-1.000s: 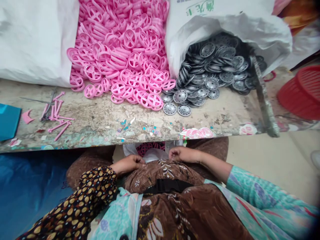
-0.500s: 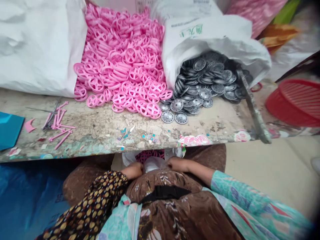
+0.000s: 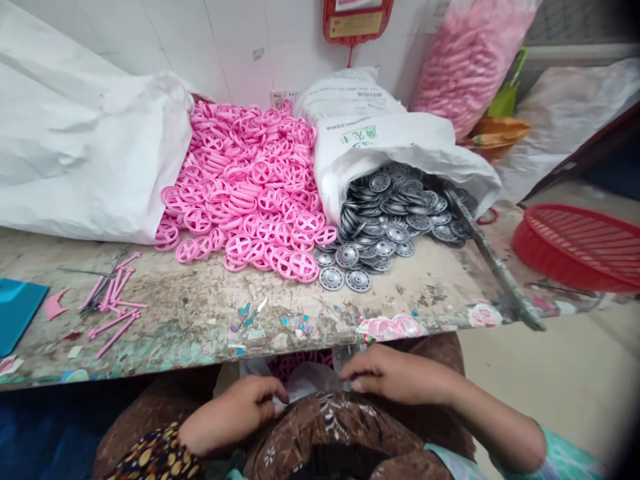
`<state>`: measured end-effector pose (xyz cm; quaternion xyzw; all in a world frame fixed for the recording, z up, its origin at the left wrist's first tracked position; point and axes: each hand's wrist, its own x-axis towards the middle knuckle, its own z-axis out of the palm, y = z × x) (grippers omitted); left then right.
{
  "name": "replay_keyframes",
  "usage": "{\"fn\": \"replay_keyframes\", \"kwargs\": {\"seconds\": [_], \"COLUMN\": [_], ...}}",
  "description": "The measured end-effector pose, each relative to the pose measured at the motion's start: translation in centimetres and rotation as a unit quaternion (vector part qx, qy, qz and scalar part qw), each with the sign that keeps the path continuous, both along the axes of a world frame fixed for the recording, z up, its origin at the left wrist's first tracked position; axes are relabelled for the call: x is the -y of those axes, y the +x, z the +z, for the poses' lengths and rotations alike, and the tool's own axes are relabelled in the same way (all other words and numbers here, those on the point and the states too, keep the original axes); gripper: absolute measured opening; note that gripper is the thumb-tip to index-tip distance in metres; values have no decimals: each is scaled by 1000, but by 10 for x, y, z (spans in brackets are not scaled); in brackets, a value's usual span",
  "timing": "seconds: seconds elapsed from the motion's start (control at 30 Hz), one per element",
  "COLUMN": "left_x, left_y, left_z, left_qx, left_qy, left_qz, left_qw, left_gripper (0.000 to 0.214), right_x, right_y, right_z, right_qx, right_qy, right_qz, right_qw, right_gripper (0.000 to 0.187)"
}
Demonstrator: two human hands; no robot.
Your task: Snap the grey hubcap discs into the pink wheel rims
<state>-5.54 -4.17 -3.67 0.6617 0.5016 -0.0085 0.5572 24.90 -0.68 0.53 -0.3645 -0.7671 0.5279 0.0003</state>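
My left hand [image 3: 250, 405] is at the left side of a clear plastic bag [image 3: 313, 379] in my lap, its fingers curled closed on the bag's edge. On the other side, my right hand [image 3: 387, 375] hovers by the bag with thumb and forefinger apart, and nothing shows between them. Dark pink wheel-shaped pieces [image 3: 300, 361] are partly visible under the table edge, behind the bag. On the table above lie a heap of pink spoked rings [image 3: 250, 193] and a pile of grey plastic discs [image 3: 385, 227].
The grey discs spill from a white sack [image 3: 390, 133]; another white sack [image 3: 90, 147] lies left. A metal bar [image 3: 493, 260] crosses the table near a red basket [image 3: 575, 247]. Pink sticks [image 3: 115, 300] and a blue-green piece [image 3: 20, 313] lie at left.
The view has tilted up, showing more of the wall. Both hands have moved up and outward; the right fingers have parted and come off the bag's edge.
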Motion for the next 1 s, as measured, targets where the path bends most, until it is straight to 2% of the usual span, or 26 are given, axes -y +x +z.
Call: {"fn": "replay_keyframes", "kwargs": {"seconds": [0.07,0.1,0.13,0.17,0.2,0.23,0.3,0.37,0.43,0.53,0.63,0.73,0.87,0.93,1.0], "left_x": [-17,-28,-41,-54,-68,-81,-103,-118,-125,-127,-125,-122,-124,-127,-127], "left_y": [11,17,23,30,35,40,47,52,55,59,61,62,61,59,56], "left_z": [35,47,55,58,58,56,47,36,26,14,10,11,17,21,23], "left_qx": [83,111,121,115,98,75,28,-4,-7,16,-13,-98,-194,-217,-222], "left_qy": [-36,-32,21,115,219,301,411,440,428,416,456,512,542,545,551], "left_qz": [5,28,75,134,182,202,211,215,232,255,251,176,88,67,49], "left_qw": [996,993,990,977,954,929,887,872,874,873,854,835,813,807,803], "left_gripper": [26,28,28,26,23,23,21,19,17,19,30,38,29,24,23], "right_x": [-21,-34,-47,-59,-70,-80,-94,-101,-105,-106,-107,-106,-101,-101,-104], "right_y": [-12,-20,-28,-36,-44,-52,-64,-71,-73,-73,-72,-73,-71,-67,-64], "right_z": [10,11,9,5,1,-5,-14,-21,-27,-32,-38,-42,-37,-29,-19], "right_qx": [-34,-41,-40,-32,-18,2,41,74,94,94,72,51,27,31,79], "right_qy": [65,129,200,267,323,367,431,479,517,552,564,565,532,512,494], "right_qz": [-67,-114,-157,-189,-212,-225,-223,-199,-173,-156,-144,-114,-94,-104,-153], "right_qw": [995,984,966,944,922,903,873,852,833,814,810,815,841,852,852], "right_gripper": [26,26,26,27,29,31,34,34,30,26,22,21,21,23,26]}}
